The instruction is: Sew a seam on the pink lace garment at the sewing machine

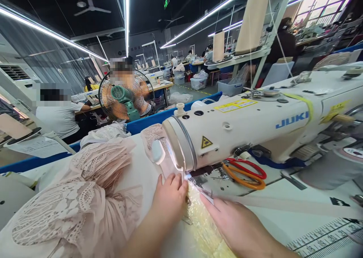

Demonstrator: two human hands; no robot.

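My left hand (170, 197) lies with its fingers outstretched on the cloth just left of the needle area. My right hand (231, 216) is closed at the edge of a shiny pale yellow fabric (198, 216), with a pale fabric strip (263, 202) running rightward from it across the table. Both hands are close to the head of a white JUKI sewing machine (244, 118), where the yellow fabric goes under the lit needle area. The right fingertips are partly hidden by the strip.
Orange-handled and red-handled scissors (245, 175) lie beside the needle plate. Blush lace fabric (62, 205) is heaped at the left. A printed ruler scale (323, 237) marks the table at lower right. Beyond a blue edge stand a large fan (123, 95) and a seated person (58, 116).
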